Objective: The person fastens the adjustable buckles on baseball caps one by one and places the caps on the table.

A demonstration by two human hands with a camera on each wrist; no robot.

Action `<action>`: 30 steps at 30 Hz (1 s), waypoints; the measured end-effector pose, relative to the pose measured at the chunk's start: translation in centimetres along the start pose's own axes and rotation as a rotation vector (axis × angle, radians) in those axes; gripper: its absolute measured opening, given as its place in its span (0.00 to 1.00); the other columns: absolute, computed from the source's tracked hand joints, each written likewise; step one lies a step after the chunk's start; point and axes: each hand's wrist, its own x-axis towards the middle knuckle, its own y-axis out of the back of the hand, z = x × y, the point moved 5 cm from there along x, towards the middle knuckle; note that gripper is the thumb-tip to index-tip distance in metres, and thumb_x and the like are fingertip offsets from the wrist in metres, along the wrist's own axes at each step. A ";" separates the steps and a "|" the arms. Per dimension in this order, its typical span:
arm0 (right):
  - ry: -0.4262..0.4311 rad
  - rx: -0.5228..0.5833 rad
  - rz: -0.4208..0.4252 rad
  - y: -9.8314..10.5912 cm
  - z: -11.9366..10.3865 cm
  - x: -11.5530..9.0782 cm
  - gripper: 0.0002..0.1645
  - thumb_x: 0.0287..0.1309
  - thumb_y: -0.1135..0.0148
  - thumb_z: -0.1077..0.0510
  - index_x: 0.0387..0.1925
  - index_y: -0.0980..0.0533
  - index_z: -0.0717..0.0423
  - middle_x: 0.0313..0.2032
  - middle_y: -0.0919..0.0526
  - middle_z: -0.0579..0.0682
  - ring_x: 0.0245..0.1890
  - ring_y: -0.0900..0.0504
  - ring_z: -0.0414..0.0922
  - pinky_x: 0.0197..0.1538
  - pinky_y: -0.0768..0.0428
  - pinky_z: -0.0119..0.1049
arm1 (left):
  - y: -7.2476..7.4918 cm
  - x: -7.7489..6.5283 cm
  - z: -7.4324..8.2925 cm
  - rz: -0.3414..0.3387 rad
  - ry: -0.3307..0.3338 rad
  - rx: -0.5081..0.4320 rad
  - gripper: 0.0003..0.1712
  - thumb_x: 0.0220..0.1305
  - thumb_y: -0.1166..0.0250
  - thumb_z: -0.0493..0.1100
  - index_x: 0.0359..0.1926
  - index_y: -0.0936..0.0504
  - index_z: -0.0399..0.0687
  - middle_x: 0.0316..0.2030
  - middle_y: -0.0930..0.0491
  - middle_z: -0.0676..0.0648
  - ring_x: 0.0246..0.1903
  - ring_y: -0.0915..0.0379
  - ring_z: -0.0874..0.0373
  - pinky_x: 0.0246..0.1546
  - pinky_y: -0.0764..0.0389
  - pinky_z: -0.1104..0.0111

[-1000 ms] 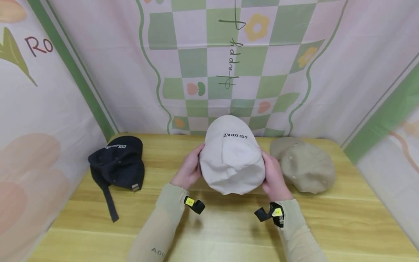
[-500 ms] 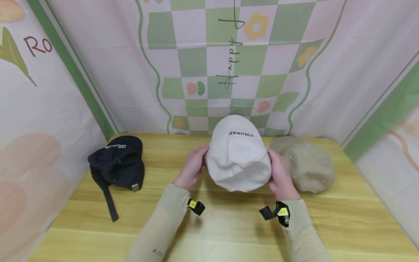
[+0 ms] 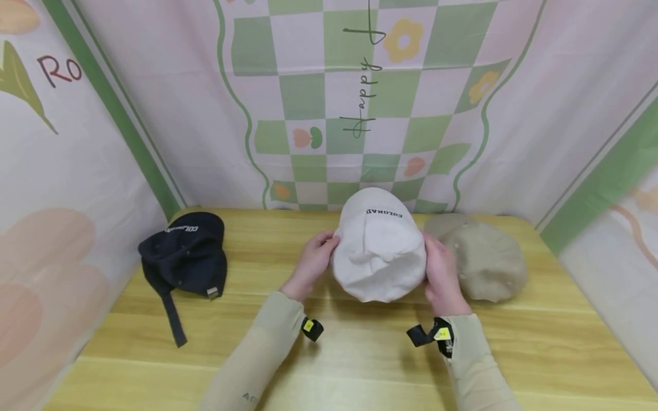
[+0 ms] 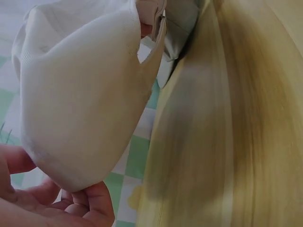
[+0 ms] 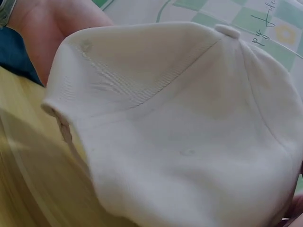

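Note:
An off-white baseball cap (image 3: pixel 380 257) with dark lettering is held up over the table at the middle of the head view. At its left edge my left hand (image 3: pixel 312 260) pinches the cap, thumb on top. My right hand (image 3: pixel 441 271) grips the opposite side, its fingers partly hidden by the cap. In the left wrist view, thumb and curled fingers meet the lower edge of the off-white cap (image 4: pixel 85 109). Seams and the top button of the cap (image 5: pixel 189 127) show in the right wrist view, where only a bit of my right hand (image 5: pixel 296 208) appears.
A black cap (image 3: pixel 187 257) with a loose strap lies on the left of the wooden table (image 3: pixel 360 365). At the right, close behind my right hand, lies a khaki cap (image 3: pixel 485 262). A printed curtain (image 3: pixel 303 97) hangs behind the table.
The off-white cap has shifted a little to the right, both hands moving with it. My left hand now pinches nearer the cap's edge. The other two caps stay put.

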 end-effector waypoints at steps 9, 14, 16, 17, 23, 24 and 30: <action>-0.008 -0.086 -0.028 0.3 0.0 0.1 0.30 0.81 0.57 0.54 0.77 0.43 0.61 0.77 0.44 0.54 0.75 0.44 0.47 0.72 0.40 0.36 | -1.1 -0.1 -0.6 -0.037 -0.024 0.063 0.18 0.75 0.42 0.39 0.59 0.21 0.32 0.51 0.18 0.39 0.50 0.23 0.50 0.55 0.23 0.59; -0.018 -0.150 -0.024 0.5 0.2 0.3 0.29 0.79 0.59 0.58 0.76 0.42 0.61 0.78 0.45 0.53 0.75 0.47 0.46 0.74 0.43 0.37 | -1.6 -0.2 -1.3 -0.089 0.034 0.099 0.21 0.74 0.42 0.36 0.63 0.23 0.31 0.58 0.21 0.37 0.58 0.26 0.46 0.62 0.27 0.56; -0.026 -0.164 -0.030 0.6 0.3 0.3 0.30 0.78 0.59 0.60 0.76 0.42 0.61 0.78 0.45 0.53 0.76 0.47 0.46 0.74 0.44 0.38 | -1.6 -0.1 -1.7 -0.099 0.055 0.100 0.21 0.73 0.42 0.35 0.63 0.24 0.31 0.60 0.22 0.36 0.60 0.27 0.46 0.64 0.28 0.55; -0.030 -0.169 -0.033 0.6 0.3 0.4 0.30 0.78 0.59 0.60 0.76 0.42 0.62 0.78 0.45 0.54 0.76 0.48 0.46 0.74 0.44 0.38 | -1.6 -0.1 -1.9 -0.101 0.068 0.106 0.21 0.73 0.42 0.36 0.64 0.24 0.31 0.61 0.23 0.37 0.60 0.28 0.46 0.64 0.29 0.54; -0.053 -0.199 -0.050 0.5 0.6 0.6 0.31 0.77 0.60 0.61 0.77 0.45 0.63 0.78 0.47 0.56 0.76 0.50 0.48 0.75 0.46 0.39 | -1.7 0.1 -2.8 -0.117 0.121 0.148 0.23 0.74 0.42 0.39 0.66 0.25 0.34 0.62 0.24 0.37 0.59 0.29 0.45 0.62 0.29 0.52; -0.058 -0.203 -0.054 0.5 0.7 0.7 0.31 0.78 0.61 0.60 0.77 0.46 0.63 0.78 0.48 0.56 0.76 0.50 0.48 0.75 0.47 0.39 | -1.7 0.2 -2.8 -0.121 0.126 0.151 0.24 0.74 0.42 0.39 0.67 0.26 0.35 0.62 0.25 0.37 0.59 0.29 0.45 0.62 0.28 0.52; -0.072 -0.208 -0.075 0.6 1.0 1.0 0.32 0.78 0.61 0.59 0.78 0.48 0.63 0.79 0.52 0.55 0.77 0.54 0.48 0.76 0.50 0.39 | -1.6 0.4 -2.9 -0.135 0.161 0.142 0.25 0.76 0.43 0.41 0.68 0.28 0.34 0.65 0.27 0.37 0.61 0.30 0.45 0.63 0.29 0.51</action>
